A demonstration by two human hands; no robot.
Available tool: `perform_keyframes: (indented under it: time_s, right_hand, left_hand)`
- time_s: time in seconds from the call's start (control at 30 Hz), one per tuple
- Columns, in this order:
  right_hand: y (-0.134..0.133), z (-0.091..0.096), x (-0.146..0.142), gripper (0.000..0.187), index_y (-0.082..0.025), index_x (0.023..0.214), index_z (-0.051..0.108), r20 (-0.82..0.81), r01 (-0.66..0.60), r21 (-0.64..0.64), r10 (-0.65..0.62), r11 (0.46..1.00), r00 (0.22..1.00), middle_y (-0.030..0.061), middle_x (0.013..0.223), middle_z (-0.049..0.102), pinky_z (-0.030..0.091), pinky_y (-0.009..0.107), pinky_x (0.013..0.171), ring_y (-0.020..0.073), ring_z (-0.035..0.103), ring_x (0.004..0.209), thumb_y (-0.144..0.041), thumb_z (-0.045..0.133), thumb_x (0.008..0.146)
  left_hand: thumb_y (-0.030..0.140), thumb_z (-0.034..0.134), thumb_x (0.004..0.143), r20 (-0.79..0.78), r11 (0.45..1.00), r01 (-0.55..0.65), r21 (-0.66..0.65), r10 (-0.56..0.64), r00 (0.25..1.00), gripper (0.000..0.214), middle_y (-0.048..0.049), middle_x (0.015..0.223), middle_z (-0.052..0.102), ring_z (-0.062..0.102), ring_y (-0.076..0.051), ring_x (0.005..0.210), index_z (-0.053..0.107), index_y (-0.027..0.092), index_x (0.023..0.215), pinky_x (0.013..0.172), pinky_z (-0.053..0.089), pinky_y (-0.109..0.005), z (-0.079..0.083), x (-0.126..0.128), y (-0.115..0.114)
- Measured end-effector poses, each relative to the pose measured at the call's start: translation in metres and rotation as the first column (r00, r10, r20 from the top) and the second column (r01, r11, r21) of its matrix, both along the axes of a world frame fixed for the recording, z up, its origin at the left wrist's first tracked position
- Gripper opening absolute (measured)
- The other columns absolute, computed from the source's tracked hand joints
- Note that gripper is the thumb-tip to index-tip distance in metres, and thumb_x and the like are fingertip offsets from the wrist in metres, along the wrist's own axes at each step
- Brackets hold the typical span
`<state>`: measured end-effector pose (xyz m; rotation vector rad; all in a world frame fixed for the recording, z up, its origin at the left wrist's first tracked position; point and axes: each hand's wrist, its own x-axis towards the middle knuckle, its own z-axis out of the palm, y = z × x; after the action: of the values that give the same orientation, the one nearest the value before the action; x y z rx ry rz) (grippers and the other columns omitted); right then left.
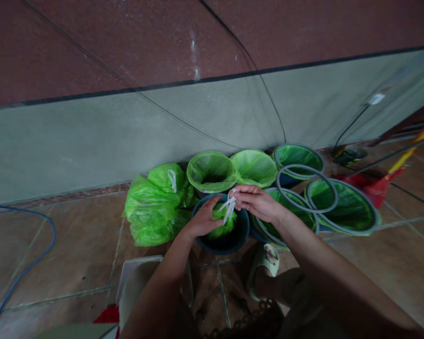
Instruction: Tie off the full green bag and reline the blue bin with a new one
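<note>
A tied green garbage bag [225, 230] sits inside a blue bin [243, 238] in front of me. My right hand [256, 202] pinches the white drawstring [229, 208] of this bag above the bin's rim. On the other side, my left hand [204, 219] curves over the rim close to the bag's neck, thumb and fingers apart. Whether it touches the bag is hard to tell. Left of the bin lie filled green garbage bags [144, 209] with white ties, pushed together on the floor.
Lined bins [212, 188] stand along the wall and to the right. A loose grey ring [281, 181] rests across two of them. A red dustpan [374, 188] is far right. A blue hose [53, 230] crosses the tiles at left. A pale container [141, 262] is near my left arm.
</note>
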<state>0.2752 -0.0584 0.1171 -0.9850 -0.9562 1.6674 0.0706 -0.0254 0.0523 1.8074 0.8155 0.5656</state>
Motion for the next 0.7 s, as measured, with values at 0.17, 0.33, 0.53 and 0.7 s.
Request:
perform_keyframes:
  time_s: [0.17,0.33,0.53,0.7]
  right_hand:
    - [-0.001,0.000,0.000,0.021,-0.016,0.083,0.071,-0.025,-0.012,0.001,0.012,1.000,1.000,0.0006,0.070,0.062,0.039,0.022,0.055,0.0074,0.050,0.057,-0.033,0.076,0.072]
    - [-0.001,-0.002,0.005,0.017,-0.017,0.082,0.072,-0.071,0.027,-0.029,-0.029,0.999,0.997,0.0005,0.071,0.063,0.040,0.023,0.054,0.0072,0.049,0.056,-0.028,0.078,0.070]
    - [-0.001,0.004,0.011,0.016,-0.016,0.079,0.072,-0.064,0.088,-0.081,-0.093,0.993,0.994,0.0013,0.066,0.061,0.039,0.024,0.053,0.0087,0.047,0.056,-0.026,0.078,0.067]
    - [0.005,0.014,0.021,0.012,-0.017,0.074,0.069,-0.132,0.168,-0.044,-0.172,0.985,0.976,-0.0042,0.055,0.043,0.034,0.024,0.050,0.0068,0.035,0.051,-0.026,0.075,0.069]
  left_hand:
    - [0.043,0.057,0.086,0.213,0.965,0.146,-0.218,-0.099,0.972,0.038,-0.0083,0.102,0.069,0.061,-0.020,0.095,0.068,0.013,0.108,0.091,0.044,-0.033,0.021,0.012,0.001]
    - [0.050,0.064,0.079,0.255,0.944,-0.036,-0.329,0.125,0.959,0.037,-0.0039,0.078,0.065,0.057,-0.015,0.077,0.068,0.013,0.079,0.081,0.043,-0.028,0.016,0.011,0.003]
    - [0.052,0.057,0.083,0.330,0.925,0.114,-0.363,0.013,0.944,0.040,-0.0035,0.070,0.060,0.055,-0.014,0.071,0.061,0.014,0.071,0.076,0.043,-0.028,0.022,0.005,0.007]
    - [0.050,0.048,0.088,0.201,0.946,0.178,-0.272,-0.125,0.972,0.039,-0.0005,0.063,0.057,0.052,-0.012,0.064,0.059,0.016,0.074,0.071,0.041,-0.026,0.022,0.009,0.005]
